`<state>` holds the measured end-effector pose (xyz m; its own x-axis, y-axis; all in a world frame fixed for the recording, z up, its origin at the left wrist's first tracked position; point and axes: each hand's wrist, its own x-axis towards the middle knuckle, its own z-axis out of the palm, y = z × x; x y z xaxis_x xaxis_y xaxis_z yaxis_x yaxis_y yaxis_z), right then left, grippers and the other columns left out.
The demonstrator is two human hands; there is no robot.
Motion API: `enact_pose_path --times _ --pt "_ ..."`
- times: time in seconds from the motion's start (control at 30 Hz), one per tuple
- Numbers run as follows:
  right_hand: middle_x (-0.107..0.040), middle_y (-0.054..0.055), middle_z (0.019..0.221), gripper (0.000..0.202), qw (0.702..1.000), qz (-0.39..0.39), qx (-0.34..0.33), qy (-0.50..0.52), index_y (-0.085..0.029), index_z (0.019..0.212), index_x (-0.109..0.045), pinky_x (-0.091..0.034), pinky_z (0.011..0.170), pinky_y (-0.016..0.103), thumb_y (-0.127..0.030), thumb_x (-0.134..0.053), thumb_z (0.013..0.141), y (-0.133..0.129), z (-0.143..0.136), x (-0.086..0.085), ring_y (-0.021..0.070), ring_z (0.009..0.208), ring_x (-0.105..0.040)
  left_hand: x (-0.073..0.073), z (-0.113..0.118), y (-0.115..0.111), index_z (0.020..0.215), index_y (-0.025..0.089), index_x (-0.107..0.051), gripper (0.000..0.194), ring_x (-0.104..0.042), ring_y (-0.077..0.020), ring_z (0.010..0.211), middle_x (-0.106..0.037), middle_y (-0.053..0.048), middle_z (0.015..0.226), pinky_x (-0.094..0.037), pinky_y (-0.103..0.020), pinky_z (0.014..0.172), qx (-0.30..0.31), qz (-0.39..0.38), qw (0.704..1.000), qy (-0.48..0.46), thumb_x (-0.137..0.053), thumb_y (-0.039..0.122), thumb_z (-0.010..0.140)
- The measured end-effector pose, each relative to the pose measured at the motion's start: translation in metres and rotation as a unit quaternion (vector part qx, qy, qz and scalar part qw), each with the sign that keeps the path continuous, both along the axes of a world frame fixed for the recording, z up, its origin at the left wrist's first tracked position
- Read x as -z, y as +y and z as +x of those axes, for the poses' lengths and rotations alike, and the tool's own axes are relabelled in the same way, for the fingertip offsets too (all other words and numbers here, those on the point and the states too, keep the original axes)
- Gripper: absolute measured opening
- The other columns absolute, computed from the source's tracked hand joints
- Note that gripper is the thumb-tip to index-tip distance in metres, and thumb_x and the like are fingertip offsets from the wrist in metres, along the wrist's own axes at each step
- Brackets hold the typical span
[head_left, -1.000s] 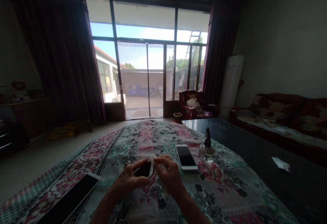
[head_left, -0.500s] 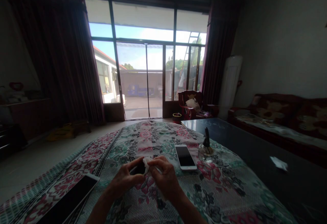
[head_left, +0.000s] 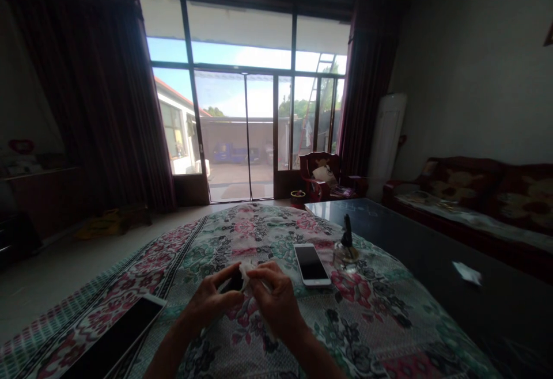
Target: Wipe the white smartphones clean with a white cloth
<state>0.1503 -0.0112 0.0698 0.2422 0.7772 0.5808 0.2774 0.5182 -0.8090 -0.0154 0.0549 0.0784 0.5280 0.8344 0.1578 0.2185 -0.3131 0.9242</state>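
My left hand [head_left: 211, 299] grips a small dark object [head_left: 234, 282] between thumb and fingers; its exact kind does not show. A crumpled white tissue [head_left: 246, 269] is pinched in my right hand [head_left: 276, 298] and pressed against the end of that object. Both hands meet above a flowered cloth [head_left: 207, 344]. To the right of them lies a white smartphone [head_left: 313, 265] with a dark screen. Beyond the phone stands a small clear glass bottle [head_left: 345, 257] with a black top. A larger device with a dark screen [head_left: 114, 336] lies by my left forearm.
A dark glossy table [head_left: 415, 252] adjoins the cloth on the right, with a white scrap [head_left: 467, 273] on it. Further back are a wooden armchair [head_left: 319, 177], a sofa [head_left: 462, 183] and a glazed door [head_left: 242, 137] between dark curtains.
My hands keep their hold on the dark object and the tissue. The tissue and the right fingers shift slightly, and the whole view moves a little.
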Motion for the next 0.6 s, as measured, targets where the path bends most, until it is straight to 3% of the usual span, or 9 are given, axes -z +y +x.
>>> enact_pose_path --times 0.2,0.37,0.6 --pt "-0.065 0.005 0.083 0.016 1.0 -0.007 0.011 0.003 -0.021 0.082 -0.075 -0.05 0.074 0.027 -0.022 -0.06 0.077 0.004 0.008 0.001 0.0177 0.081 -0.061 0.003 0.004 0.0 0.127 0.019 -0.06 0.064 -0.06 -0.0314 0.11 -0.071 -0.003 0.115 -0.045 -0.038 0.099 0.019 -0.004 1.0 -0.011 -0.07 0.026 0.064" --pt "-0.066 0.005 0.081 0.017 0.999 -0.024 0.043 0.013 -0.02 0.081 -0.075 -0.05 0.074 0.027 -0.027 -0.06 0.078 0.01 0.022 0.002 0.0182 0.08 -0.061 -0.003 0.013 -0.009 0.126 0.02 -0.06 0.067 -0.053 -0.0328 0.12 -0.066 -0.004 0.123 -0.041 -0.038 0.104 0.034 -0.013 0.999 -0.009 -0.071 0.024 0.061" --pt "-0.064 0.005 0.084 0.016 1.0 0.002 0.0 -0.008 -0.022 0.084 -0.075 -0.049 0.076 0.028 -0.022 -0.06 0.079 -0.002 0.001 -0.005 0.0179 0.082 -0.061 -0.005 0.001 -0.003 0.127 0.019 -0.06 0.063 -0.057 -0.0326 0.116 -0.07 -0.004 0.117 -0.043 -0.039 0.102 0.018 -0.006 1.0 -0.024 -0.07 0.03 0.066"
